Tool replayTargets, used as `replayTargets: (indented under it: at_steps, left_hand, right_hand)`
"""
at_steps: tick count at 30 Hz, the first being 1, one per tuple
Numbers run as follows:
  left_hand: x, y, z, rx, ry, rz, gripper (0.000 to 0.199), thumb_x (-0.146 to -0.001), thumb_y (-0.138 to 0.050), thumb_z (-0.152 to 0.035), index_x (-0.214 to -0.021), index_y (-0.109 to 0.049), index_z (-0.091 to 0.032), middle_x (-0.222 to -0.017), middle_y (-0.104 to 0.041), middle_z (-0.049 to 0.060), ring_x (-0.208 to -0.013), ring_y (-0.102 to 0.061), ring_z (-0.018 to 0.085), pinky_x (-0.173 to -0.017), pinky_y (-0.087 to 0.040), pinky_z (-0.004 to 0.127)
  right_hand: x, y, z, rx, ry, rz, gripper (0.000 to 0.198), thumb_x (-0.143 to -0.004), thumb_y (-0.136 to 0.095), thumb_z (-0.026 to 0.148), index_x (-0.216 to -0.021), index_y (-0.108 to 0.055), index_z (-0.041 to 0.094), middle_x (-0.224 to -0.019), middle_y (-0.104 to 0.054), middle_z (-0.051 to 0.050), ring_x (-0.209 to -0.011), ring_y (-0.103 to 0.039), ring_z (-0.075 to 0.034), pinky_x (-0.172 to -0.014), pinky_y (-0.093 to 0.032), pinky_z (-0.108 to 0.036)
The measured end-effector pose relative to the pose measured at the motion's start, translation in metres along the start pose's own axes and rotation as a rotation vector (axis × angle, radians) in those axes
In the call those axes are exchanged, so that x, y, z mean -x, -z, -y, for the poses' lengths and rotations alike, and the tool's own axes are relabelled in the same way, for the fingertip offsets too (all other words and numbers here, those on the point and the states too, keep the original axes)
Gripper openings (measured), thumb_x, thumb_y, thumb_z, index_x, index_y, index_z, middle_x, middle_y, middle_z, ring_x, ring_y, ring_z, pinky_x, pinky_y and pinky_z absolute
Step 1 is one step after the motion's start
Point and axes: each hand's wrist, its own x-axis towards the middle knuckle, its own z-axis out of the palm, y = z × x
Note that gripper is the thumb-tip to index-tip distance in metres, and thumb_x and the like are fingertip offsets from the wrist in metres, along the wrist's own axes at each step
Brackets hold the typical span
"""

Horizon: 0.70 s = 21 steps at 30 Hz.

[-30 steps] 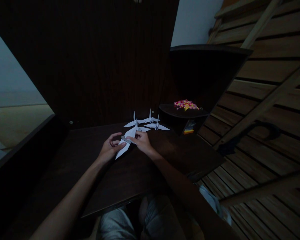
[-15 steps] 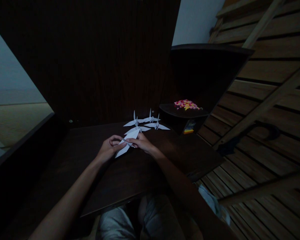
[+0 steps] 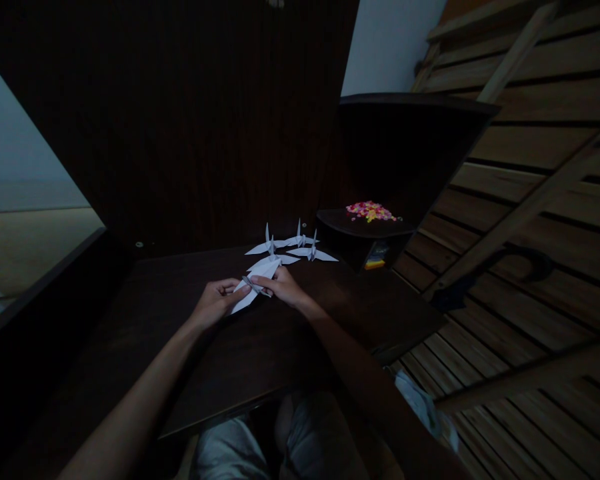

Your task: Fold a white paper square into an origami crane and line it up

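Note:
Between my two hands is a white folded paper crane [image 3: 243, 302], its wings spread diagonally above the desk. My left hand [image 3: 218, 298] pinches it from the left, thumb on top near the middle fold. From the right, my right hand [image 3: 283, 287] grips the crane, thumb close to the centre and fingers under the paper. Just beyond stand several finished white paper cranes, among them a front crane [image 3: 286, 260], a right crane [image 3: 314, 253] and a back crane [image 3: 300, 239]. The held crane's upper wing partly overlaps the front one.
The dark wooden desk [image 3: 180, 373] has a tall back panel [image 3: 205, 133]. A corner shelf [image 3: 330, 219] at right bears a pile of pink and yellow bits [image 3: 371, 211]. Below it lies a yellow item [image 3: 375, 265]. A raised side board [image 3: 40, 287] edges the left.
My thumbs have shifted slightly at the crane's middle, and more of its grey centre fold shows between them. The view has moved a little; the standing cranes have stayed put.

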Motion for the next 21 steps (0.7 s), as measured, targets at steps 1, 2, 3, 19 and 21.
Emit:
replayTargets:
  at_steps: [1, 2, 3, 19, 21]
  left_hand:
    - [-0.0001, 0.0005, 0.0004, -0.009, 0.0, 0.0, 0.039, -0.058, -0.079, -0.046, -0.08, -0.072, -0.014, -0.075, -0.071, 0.008, -0.061, -0.061, 0.017, -0.053, -0.045, 0.026]
    - [-0.0002, 0.0009, 0.0007, -0.015, 0.0, 0.0, 0.039, -0.058, -0.079, -0.047, -0.079, -0.072, -0.015, -0.074, -0.071, 0.008, -0.06, -0.061, 0.017, -0.052, -0.045, 0.025]
    - [-0.0002, 0.0011, 0.0007, -0.018, 0.002, 0.003, 0.039, -0.058, -0.079, -0.047, -0.079, -0.072, -0.015, -0.074, -0.07, 0.008, -0.059, -0.06, 0.017, -0.051, -0.044, 0.025]
    - [-0.0007, 0.0009, 0.0002, -0.022, -0.013, 0.009, 0.04, -0.056, -0.079, -0.049, -0.075, -0.071, -0.015, -0.069, -0.069, 0.006, -0.054, -0.057, 0.015, -0.047, -0.042, 0.024]
    - [-0.0001, 0.0005, -0.0006, -0.02, -0.013, 0.01, 0.039, -0.056, -0.079, -0.049, -0.074, -0.07, -0.015, -0.068, -0.068, 0.006, -0.055, -0.058, 0.015, -0.048, -0.042, 0.024]
  right_hand:
    - [-0.0003, -0.0002, 0.0, -0.02, -0.018, -0.009, 0.034, -0.072, -0.066, 0.045, -0.059, -0.054, 0.016, -0.048, -0.048, 0.006, -0.041, -0.038, -0.005, -0.041, -0.029, -0.02]
    - [-0.0007, -0.0003, 0.0, -0.042, -0.036, -0.022, 0.034, -0.071, -0.066, 0.046, -0.059, -0.054, 0.016, -0.049, -0.048, 0.005, -0.041, -0.039, -0.005, -0.04, -0.028, -0.019]
    - [-0.0011, -0.0005, 0.0, -0.063, -0.053, -0.035, 0.034, -0.07, -0.066, 0.046, -0.06, -0.055, 0.016, -0.049, -0.049, 0.005, -0.041, -0.039, -0.005, -0.039, -0.027, -0.019]
    - [-0.0025, 0.0001, -0.0035, -0.218, -0.076, -0.131, 0.03, -0.066, -0.069, 0.043, -0.062, -0.056, 0.015, -0.05, -0.05, 0.004, -0.041, -0.04, -0.006, -0.037, -0.023, -0.019]
    - [-0.0023, -0.0005, -0.0026, -0.251, -0.09, -0.145, 0.03, -0.064, -0.071, 0.042, -0.063, -0.057, 0.015, -0.052, -0.052, 0.004, -0.042, -0.04, -0.006, -0.037, -0.023, -0.019]
